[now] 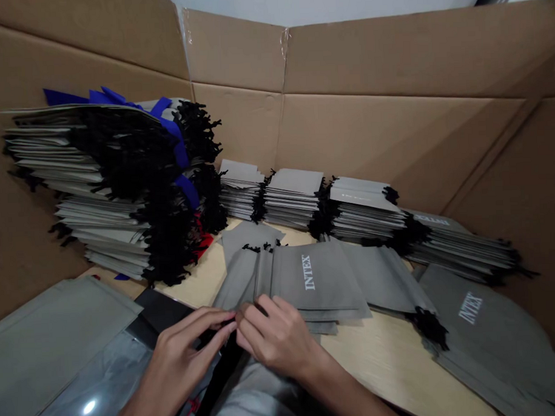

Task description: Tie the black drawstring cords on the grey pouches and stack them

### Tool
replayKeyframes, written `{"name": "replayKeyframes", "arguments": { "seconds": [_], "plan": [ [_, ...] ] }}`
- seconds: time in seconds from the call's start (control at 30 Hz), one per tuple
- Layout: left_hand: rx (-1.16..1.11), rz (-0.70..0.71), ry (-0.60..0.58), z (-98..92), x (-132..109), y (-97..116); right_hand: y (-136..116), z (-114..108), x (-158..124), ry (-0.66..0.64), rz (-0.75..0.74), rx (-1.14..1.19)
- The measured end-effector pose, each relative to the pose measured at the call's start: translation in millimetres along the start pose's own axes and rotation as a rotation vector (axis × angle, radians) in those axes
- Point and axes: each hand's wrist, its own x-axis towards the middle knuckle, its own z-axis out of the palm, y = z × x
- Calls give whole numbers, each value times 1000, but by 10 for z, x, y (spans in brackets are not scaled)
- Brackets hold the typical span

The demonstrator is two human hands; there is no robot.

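Observation:
My left hand [184,348] is closed in a pinch, with thumb and forefinger meeting at the fingertips of my right hand. My right hand [277,335] is curled shut beside it. What is between the fingers is too small and hidden to make out. A black strip [226,364] runs down just below the fingertips. Right behind my hands lies a loose pile of flat grey pouches; the top pouch [314,276] reads INTEX, and small black cord ends [261,248] stick out at its upper left.
Tall bundles of grey pouches with black cords [134,158] and blue ties [179,148] stand at left. Several pouch stacks [295,198] line the cardboard wall [391,64]. More pouches [481,316] lie at right, grey sheets [50,343] at left, on a pale table [378,362].

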Motion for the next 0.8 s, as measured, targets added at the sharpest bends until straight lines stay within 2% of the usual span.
{"name": "replayKeyframes", "arguments": {
  "seconds": [0.2, 0.33, 0.5, 0.67, 0.8],
  "plan": [
    [-5, -42, -39, -33, -9, -1, -3, -8, -4, -64, -26, -12],
    [24, -35, -39, -59, -34, -54, -1, 3, -1, -57, -12, 1],
    [12, -16, -9, -65, -44, -89, 20, -26, 36, -81, 69, 47],
    [-35, -69, 19, -52, -93, -163, 43, -90, 54, -164, 112, 119],
    [-5, 10, -8, -90, -118, -201, 41, -82, 40, -186, 99, 126]
  ]
}}
